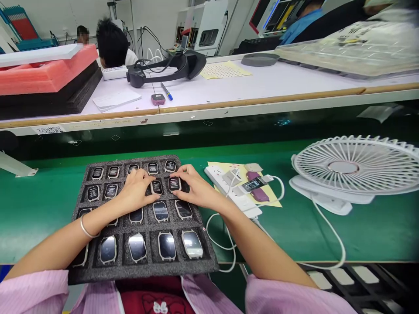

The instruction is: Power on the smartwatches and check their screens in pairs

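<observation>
A black foam tray (144, 266) lies on the green bench in front of me, its pockets filled with several smartwatch bodies. My left hand (135, 192) rests on the tray's middle, fingers bent down beside a lit watch body (156, 186). My right hand (193, 185) lies just to its right, fingertips pressing round another lit watch body (174, 183) in the second row. Watches in the far rows show lit screens; those in the near rows (166, 245) are dark.
A white power strip (235, 198) with plugs, a yellow sheet and a purple watch on a charger (257, 188) lie right of the tray. A white desk fan (353, 168) lies further right. A raised shelf behind holds a headset (170, 67), foam blocks and trays; other people sit beyond.
</observation>
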`<state>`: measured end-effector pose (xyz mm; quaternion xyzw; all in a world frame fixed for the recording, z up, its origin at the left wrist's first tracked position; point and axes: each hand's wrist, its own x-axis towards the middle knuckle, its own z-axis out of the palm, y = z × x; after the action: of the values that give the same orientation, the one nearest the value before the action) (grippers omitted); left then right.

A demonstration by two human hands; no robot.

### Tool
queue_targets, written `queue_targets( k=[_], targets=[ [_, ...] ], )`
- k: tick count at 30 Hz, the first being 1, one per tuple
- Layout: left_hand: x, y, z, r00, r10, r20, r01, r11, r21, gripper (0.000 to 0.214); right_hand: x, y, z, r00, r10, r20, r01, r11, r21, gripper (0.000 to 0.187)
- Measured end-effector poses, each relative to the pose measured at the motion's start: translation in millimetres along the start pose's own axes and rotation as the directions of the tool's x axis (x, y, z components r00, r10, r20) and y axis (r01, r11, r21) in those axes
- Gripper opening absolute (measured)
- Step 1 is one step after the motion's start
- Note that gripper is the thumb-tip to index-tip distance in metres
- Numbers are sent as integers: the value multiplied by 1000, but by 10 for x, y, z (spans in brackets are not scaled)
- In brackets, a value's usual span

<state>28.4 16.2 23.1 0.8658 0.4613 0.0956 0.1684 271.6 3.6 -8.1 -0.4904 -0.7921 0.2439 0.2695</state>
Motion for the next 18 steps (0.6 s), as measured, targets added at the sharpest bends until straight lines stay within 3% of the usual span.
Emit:
queue_targets(
  k=[3,5,8,11,13,16,18],
  targets=[
    [-244,-84,-206,997,10,-79,-8,1000,19,60,-3,28,-23,998,-1,62,5,999,-53,52],
    [-516,-241,-391,987,-24,-159,29,999,34,50,-13,-29,-48,998,-12,54,17,996,-92,52],
    [-1009,-571,-574,947,-177,-268,197,979,50,37,27,-267,-20,995,-86,48,91,991,-101,38],
    [-1435,-832,-529,902,-347,-259,395,903,166,36,172,-658,155,956,-227,186,243,968,-65,27],
    [-1599,-897,-414,891,-392,-230,443,863,243,35,302,-944,341,898,-301,320,344,935,-86,24],
    [-1660,-852,-269,882,-398,-253,461,839,287,34,481,-1306,631,822,-310,478,444,875,-195,25],
    [-1638,-788,-240,877,-408,-253,468,846,255,31,564,-1467,778,799,-274,535,471,839,-273,29]
  ],
)
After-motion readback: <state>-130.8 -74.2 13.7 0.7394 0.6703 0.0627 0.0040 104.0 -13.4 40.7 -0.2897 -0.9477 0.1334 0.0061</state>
